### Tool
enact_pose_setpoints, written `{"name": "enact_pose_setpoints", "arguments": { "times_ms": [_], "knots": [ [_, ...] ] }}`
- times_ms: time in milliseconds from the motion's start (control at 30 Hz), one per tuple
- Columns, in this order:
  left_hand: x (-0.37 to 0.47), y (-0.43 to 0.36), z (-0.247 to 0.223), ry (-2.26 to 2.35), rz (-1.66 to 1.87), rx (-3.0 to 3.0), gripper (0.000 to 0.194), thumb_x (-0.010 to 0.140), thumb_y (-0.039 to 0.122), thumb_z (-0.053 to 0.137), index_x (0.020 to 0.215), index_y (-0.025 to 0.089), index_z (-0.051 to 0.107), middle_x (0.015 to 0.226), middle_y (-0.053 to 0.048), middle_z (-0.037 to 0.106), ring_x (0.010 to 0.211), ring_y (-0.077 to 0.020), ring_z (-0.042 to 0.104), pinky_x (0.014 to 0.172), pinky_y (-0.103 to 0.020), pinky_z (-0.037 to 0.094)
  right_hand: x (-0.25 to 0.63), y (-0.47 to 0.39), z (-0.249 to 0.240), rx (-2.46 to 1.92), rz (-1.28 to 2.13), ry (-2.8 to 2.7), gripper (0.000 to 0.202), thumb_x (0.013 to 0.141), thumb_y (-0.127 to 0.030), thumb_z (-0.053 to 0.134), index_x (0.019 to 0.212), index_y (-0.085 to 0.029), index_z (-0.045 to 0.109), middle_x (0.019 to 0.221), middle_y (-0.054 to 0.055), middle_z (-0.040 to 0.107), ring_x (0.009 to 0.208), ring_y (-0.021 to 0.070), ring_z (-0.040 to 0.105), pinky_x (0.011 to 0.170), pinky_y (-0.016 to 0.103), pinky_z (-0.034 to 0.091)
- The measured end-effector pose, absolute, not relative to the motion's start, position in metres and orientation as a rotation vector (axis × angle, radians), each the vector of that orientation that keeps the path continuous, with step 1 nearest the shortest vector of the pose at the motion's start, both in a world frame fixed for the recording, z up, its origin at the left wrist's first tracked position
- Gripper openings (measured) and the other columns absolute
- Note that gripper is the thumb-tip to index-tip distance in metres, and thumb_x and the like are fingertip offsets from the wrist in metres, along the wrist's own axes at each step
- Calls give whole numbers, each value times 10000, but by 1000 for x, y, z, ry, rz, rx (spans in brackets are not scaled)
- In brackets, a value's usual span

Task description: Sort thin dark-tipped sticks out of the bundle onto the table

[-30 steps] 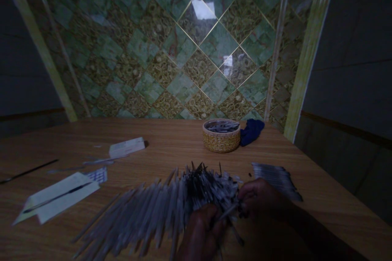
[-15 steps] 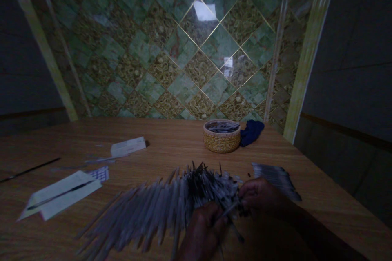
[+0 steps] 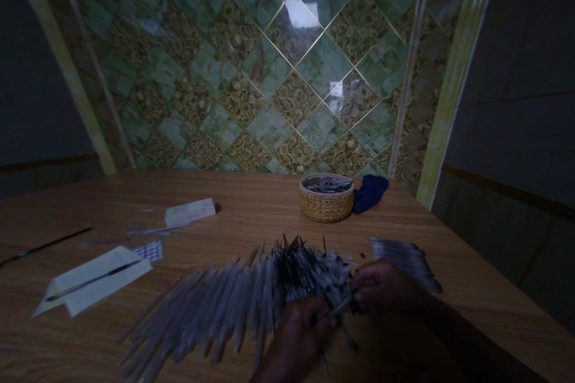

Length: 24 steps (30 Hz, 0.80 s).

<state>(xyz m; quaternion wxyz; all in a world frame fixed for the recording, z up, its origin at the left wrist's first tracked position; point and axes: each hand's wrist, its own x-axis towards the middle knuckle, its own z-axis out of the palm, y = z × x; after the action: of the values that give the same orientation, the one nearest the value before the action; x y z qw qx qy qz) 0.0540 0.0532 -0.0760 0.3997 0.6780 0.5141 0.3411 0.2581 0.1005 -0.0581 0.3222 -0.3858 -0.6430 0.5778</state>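
Observation:
A wide fanned pile of pale translucent pen tubes (image 3: 215, 305) covers the near middle of the table, with dark-tipped pieces (image 3: 294, 266) heaped at its right side. Over the pile's near right edge, my left hand (image 3: 300, 332) is closed round one end of a thin pale pen. The other end of that pen (image 3: 342, 306) is pinched in the fingers of my right hand (image 3: 377, 287). Both hands are dim and partly in shadow. To the right of my right hand lies a neat row of finished-looking pens (image 3: 406, 262) side by side.
A round woven basket (image 3: 326, 206) full of pens stands at the back, beside a dark blue cloth (image 3: 371, 192). On the left are a white box (image 3: 190, 212), folded papers (image 3: 96, 278) with a pen on top, and a dark thin rod (image 3: 47, 245).
The view has shifted slightly. Both hands remain closed on the pen in nearly the same place.

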Motion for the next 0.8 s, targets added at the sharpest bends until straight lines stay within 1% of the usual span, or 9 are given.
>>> {"name": "enact_pose_setpoints", "arguments": {
  "times_ms": [133, 333, 567, 667, 800],
  "knots": [
    [54, 54, -76, 1277, 850, 1659, 188, 668, 303, 509, 563, 175, 419, 559, 33, 372, 566, -114, 338, 501, -224, 242, 261, 101, -62, -1017, 1549, -1660, 179, 578, -268, 693, 663, -131, 615, 494, -20, 615, 369, 90, 517, 355, 173, 390],
    [54, 54, -74, 1218, 827, 1636, 198, 668, 337, 517, 583, 166, 466, 534, 42, 368, 527, -106, 316, 487, -224, 233, 264, 99, -63, -999, 1534, -1725, 239, 594, -329, 720, 672, -122, 629, 490, -10, 615, 364, 95, 521, 364, 185, 404],
    [57, 51, -72, 1251, 824, 1715, 139, 648, 231, 499, 551, 169, 420, 569, 36, 363, 575, -111, 326, 515, -221, 246, 266, 98, -67, -1024, 1456, -1845, 253, 649, -381, 669, 628, -134, 620, 468, -18, 594, 347, 91, 497, 340, 181, 367],
    [57, 50, -73, 1275, 825, 1777, 146, 642, 189, 494, 544, 174, 386, 576, 33, 350, 586, -113, 334, 519, -222, 245, 264, 97, -73, -1068, 1421, -1854, 260, 678, -383, 616, 583, -144, 580, 447, -19, 580, 340, 93, 494, 331, 174, 342],
    [57, 50, -75, 1286, 848, 1931, 172, 678, 166, 497, 564, 176, 369, 609, 25, 378, 613, -119, 376, 539, -223, 259, 258, 92, -83, -1133, 1382, -1786, 304, 720, -420, 535, 561, -161, 519, 412, -35, 536, 296, 72, 430, 295, 158, 281]
  ]
}}
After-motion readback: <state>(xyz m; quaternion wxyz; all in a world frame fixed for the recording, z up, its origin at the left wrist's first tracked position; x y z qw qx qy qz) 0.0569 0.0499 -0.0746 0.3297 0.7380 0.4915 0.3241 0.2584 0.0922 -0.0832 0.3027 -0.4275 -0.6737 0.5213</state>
